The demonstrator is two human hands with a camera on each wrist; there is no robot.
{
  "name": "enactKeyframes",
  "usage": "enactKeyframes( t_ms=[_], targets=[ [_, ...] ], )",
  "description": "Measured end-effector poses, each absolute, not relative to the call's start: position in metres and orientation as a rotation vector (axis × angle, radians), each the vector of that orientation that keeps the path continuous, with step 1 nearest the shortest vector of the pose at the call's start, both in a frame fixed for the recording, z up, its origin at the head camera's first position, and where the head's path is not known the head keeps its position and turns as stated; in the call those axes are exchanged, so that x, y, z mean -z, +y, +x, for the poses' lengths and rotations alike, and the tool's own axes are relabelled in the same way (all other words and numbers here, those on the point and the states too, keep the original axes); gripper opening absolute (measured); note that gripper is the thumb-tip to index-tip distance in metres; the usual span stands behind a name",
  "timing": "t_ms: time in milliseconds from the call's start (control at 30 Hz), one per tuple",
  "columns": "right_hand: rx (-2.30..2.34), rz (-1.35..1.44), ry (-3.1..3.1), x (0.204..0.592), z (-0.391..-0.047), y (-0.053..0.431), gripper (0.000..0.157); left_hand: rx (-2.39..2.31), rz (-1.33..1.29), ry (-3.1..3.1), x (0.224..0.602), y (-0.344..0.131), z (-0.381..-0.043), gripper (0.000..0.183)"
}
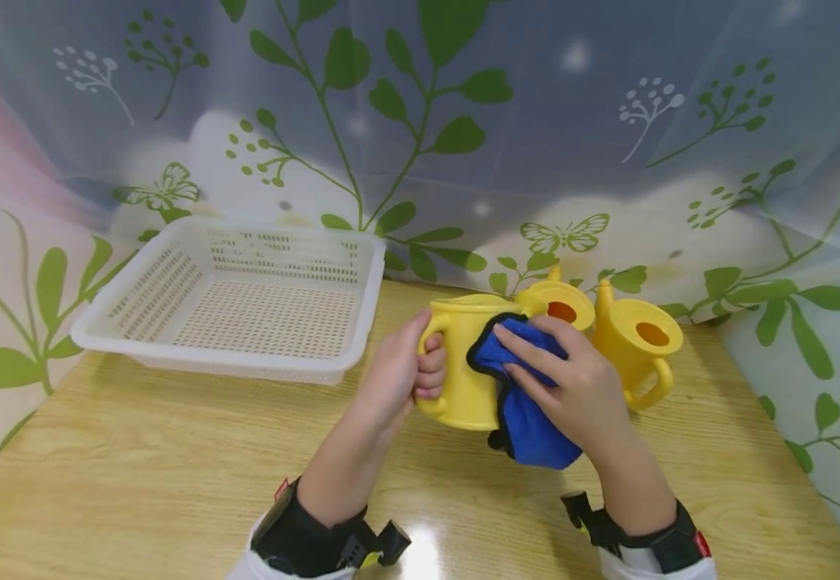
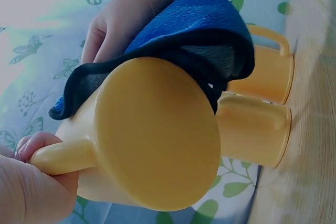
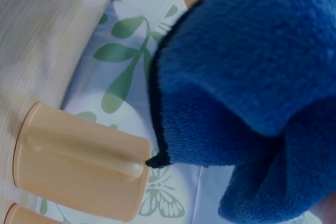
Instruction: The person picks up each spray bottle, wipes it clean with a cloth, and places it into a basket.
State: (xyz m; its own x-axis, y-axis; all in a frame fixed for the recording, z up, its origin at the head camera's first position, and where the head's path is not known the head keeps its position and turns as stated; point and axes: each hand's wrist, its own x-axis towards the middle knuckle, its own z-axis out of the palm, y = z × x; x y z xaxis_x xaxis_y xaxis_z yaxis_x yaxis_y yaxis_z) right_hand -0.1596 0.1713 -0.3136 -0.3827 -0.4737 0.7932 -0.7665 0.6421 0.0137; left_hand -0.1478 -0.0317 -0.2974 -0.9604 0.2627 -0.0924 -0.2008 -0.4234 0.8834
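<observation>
A yellow watering can (image 1: 466, 362) is held near the middle of the table. Its handle is gripped by my left hand (image 1: 394, 374), fingers wrapped around it. My right hand (image 1: 585, 388) holds a blue cloth (image 1: 539, 427) with black edging against the can's right side, fingers spread over the fabric. The left wrist view has the can's round base (image 2: 157, 135) facing the camera, with the cloth draped along its side. My right thumb is hidden behind the cloth in the head view.
Two more yellow watering cans, one at the right (image 1: 637, 338) and one partly hidden behind my right hand (image 1: 581, 294), stand at the back of the wooden table (image 1: 195, 467). A white perforated basket (image 1: 246, 366) sits at back left. Patterned fabric (image 1: 572, 145) hangs behind.
</observation>
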Motion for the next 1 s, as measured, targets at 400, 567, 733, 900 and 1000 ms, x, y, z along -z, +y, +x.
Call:
enactKeyframes(
  t_ms=[400,567,733,900,1000],
  targets=[
    [-0.471,1.252,-2.121,0.318,-0.162,0.176,0.028,-2.654,-0.024,1.401,0.297,-0.04,-0.153,0.038],
    [-0.449,1.289,-2.158,0.318,-0.161,0.176,0.029,-2.688,-0.033,1.377,0.298,-0.043,-0.154,0.039],
    [-0.441,1.28,-2.19,0.317,-0.16,0.175,0.03,-2.667,-0.036,1.405,0.299,-0.043,-0.155,0.038],
    [-0.458,1.186,-2.176,0.316,-0.16,0.177,0.033,-2.567,0.017,1.414,0.3,-0.038,-0.154,0.038],
    [-0.465,1.104,-2.152,0.316,-0.162,0.178,0.035,-2.52,0.04,1.425,0.301,-0.034,-0.152,0.038]
  ],
)
